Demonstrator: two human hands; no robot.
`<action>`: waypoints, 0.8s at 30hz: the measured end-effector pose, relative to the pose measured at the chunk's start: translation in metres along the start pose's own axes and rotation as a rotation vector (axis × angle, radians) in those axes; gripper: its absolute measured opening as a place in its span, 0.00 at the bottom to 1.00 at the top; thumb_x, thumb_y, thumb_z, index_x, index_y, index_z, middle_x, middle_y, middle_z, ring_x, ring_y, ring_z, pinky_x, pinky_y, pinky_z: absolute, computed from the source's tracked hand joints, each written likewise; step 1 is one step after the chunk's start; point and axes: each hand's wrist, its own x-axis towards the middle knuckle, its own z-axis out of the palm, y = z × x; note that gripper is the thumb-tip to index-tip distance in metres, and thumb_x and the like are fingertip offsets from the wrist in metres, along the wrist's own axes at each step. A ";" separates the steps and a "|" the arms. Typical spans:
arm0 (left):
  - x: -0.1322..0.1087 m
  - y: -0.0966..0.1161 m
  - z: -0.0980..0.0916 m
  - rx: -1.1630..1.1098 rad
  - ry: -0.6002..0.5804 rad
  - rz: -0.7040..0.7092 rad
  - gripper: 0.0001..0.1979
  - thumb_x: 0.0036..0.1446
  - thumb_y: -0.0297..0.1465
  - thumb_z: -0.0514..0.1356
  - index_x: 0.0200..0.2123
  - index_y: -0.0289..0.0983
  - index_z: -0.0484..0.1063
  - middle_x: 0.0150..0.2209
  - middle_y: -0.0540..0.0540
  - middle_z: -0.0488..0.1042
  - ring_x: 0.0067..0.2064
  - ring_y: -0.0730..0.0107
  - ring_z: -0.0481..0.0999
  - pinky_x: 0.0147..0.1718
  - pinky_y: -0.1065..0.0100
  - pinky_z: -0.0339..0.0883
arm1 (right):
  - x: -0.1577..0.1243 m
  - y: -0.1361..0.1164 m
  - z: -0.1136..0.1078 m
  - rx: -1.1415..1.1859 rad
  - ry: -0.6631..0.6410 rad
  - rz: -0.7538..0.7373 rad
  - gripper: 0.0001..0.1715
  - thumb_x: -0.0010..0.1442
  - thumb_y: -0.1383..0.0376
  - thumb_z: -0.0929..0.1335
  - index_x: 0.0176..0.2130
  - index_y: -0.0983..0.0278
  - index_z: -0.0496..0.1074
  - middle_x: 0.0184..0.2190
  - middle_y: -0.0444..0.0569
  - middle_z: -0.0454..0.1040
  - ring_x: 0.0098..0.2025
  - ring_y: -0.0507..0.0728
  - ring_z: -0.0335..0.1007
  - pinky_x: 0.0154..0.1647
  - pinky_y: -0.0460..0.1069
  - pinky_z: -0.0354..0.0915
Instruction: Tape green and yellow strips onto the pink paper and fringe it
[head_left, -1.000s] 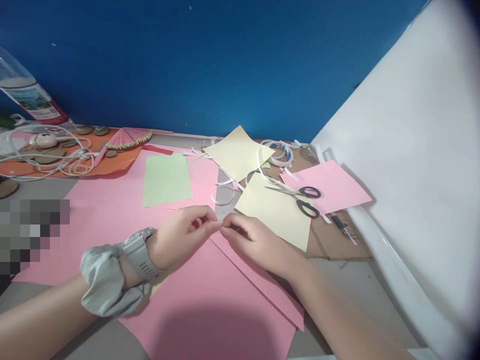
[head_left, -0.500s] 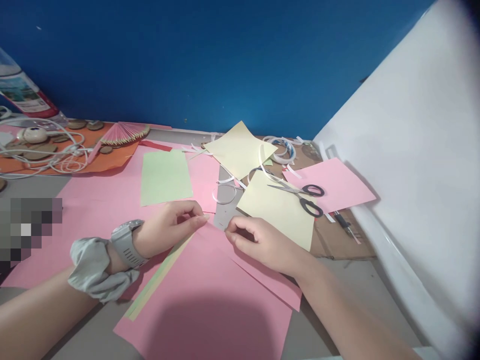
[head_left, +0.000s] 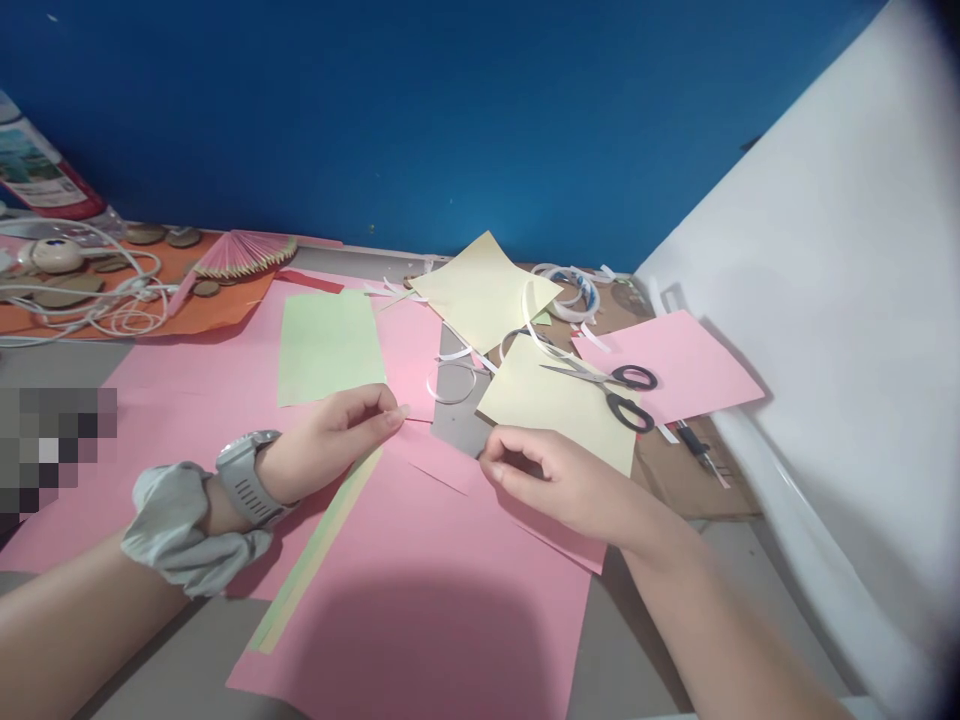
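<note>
A large pink sheet of paper [head_left: 450, 560] lies in front of me. Along its far side runs a narrow pink band [head_left: 442, 457]; I cannot tell whether this is a folded edge or a separate strip. At the band's left end, my left hand [head_left: 349, 430] pinches it between thumb and finger. My right hand [head_left: 559, 485] has its thumb and fingertips together on the band further right. Thin green and yellow paper strips [head_left: 319, 555] lie side by side along the sheet's left edge.
Black-handled scissors [head_left: 600, 380] lie open across yellow paper [head_left: 555, 385] and pink paper [head_left: 675, 365]. Behind are another yellow sheet [head_left: 487, 290] and tape rolls [head_left: 574, 293]. A green sheet [head_left: 330, 345], a pink folded fan [head_left: 244, 255], white cables [head_left: 139, 290] and a bottle [head_left: 49, 165] are left.
My right hand has slid right along the pink band, away from my left hand. The band's right end now sits higher in the view. My left hand keeps its pinch.
</note>
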 end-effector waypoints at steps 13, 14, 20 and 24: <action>-0.001 -0.002 0.004 0.059 0.263 -0.048 0.13 0.60 0.39 0.50 0.26 0.39 0.58 0.22 0.56 0.52 0.23 0.75 0.54 0.23 0.71 0.53 | -0.011 0.009 -0.019 -0.230 0.261 0.156 0.12 0.61 0.59 0.60 0.31 0.60 0.67 0.28 0.43 0.72 0.26 0.52 0.64 0.22 0.46 0.55; -0.001 -0.002 0.004 0.078 0.295 -0.054 0.13 0.60 0.40 0.50 0.27 0.40 0.59 0.21 0.56 0.52 0.23 0.75 0.53 0.23 0.71 0.52 | -0.012 0.008 -0.021 -0.249 0.281 0.163 0.12 0.61 0.59 0.60 0.31 0.60 0.68 0.29 0.43 0.73 0.27 0.52 0.65 0.22 0.46 0.55; -0.011 0.003 0.012 0.309 0.390 0.023 0.08 0.59 0.37 0.51 0.30 0.40 0.64 0.21 0.55 0.63 0.23 0.74 0.61 0.24 0.70 0.56 | -0.009 0.001 -0.014 -0.389 0.311 0.025 0.13 0.64 0.59 0.59 0.33 0.59 0.69 0.31 0.44 0.73 0.30 0.54 0.68 0.28 0.48 0.58; -0.017 0.008 0.020 0.307 0.355 0.167 0.07 0.60 0.32 0.51 0.30 0.39 0.65 0.25 0.52 0.71 0.27 0.74 0.68 0.28 0.71 0.62 | -0.001 -0.008 0.004 -0.413 0.264 -0.123 0.13 0.65 0.58 0.59 0.39 0.59 0.70 0.35 0.47 0.75 0.37 0.57 0.69 0.35 0.50 0.60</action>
